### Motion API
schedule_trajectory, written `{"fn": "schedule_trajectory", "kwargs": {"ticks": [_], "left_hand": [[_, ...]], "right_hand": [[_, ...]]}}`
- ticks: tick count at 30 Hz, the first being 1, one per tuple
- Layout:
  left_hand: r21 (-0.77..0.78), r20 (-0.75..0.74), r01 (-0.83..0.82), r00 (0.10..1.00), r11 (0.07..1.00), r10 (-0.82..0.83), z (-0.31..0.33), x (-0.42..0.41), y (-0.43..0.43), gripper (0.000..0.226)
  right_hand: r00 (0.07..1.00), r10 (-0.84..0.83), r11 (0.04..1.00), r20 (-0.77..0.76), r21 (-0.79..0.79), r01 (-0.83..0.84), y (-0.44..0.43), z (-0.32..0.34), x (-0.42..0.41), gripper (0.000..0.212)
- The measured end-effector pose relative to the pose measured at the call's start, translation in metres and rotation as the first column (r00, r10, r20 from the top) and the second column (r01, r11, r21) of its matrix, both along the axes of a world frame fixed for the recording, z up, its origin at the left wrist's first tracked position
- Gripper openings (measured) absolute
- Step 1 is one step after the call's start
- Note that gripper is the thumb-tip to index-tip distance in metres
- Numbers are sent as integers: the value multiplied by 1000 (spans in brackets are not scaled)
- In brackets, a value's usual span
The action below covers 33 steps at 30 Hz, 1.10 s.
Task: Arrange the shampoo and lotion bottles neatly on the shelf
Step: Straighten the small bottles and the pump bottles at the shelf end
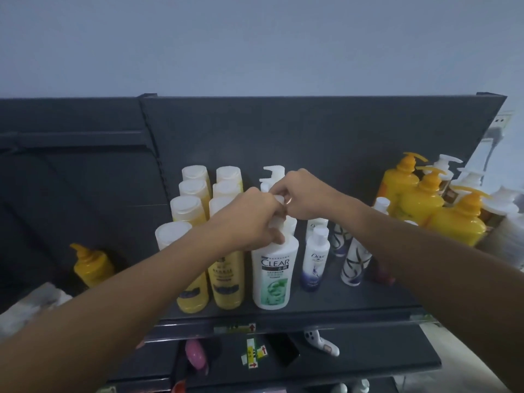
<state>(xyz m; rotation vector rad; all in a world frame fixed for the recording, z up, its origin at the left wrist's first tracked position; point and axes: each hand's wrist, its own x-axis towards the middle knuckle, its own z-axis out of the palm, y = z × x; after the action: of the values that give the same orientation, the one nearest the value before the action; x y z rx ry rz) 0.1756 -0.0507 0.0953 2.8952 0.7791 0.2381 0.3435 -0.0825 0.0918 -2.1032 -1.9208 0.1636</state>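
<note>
Straightening the pump on the white bottle mid-frame, left hand and right hand both pinched shut on it; next, face it forward on the shelf.

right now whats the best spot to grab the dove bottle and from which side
Probably the Dove bottle by its slim upright body, from the front: the CLEAR pump bottle stands close on its left and patterned bottles on its right, while its front is open.
</note>
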Motion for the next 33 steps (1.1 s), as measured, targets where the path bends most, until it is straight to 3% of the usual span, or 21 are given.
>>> {"fn": "schedule_trajectory", "kwargs": {"ticks": [14, 23, 33], "left_hand": [[-3, 18, -24, 1000, 1000, 24, -1, 15, 1, 50], [-83, 53, -61, 996, 995, 65, -2, 15, 0, 51], [-92, 35, -61, 997, 994, 65, -4, 20, 1, 52]], "right_hand": [[1000, 27, 1000, 5, -5, -27, 4, -4, 25, 13], [999, 14, 1000, -36, -16, -15, 2, 2, 28, 32], [994, 10, 998, -109, -57, -17, 8, 0, 36, 34]]}}
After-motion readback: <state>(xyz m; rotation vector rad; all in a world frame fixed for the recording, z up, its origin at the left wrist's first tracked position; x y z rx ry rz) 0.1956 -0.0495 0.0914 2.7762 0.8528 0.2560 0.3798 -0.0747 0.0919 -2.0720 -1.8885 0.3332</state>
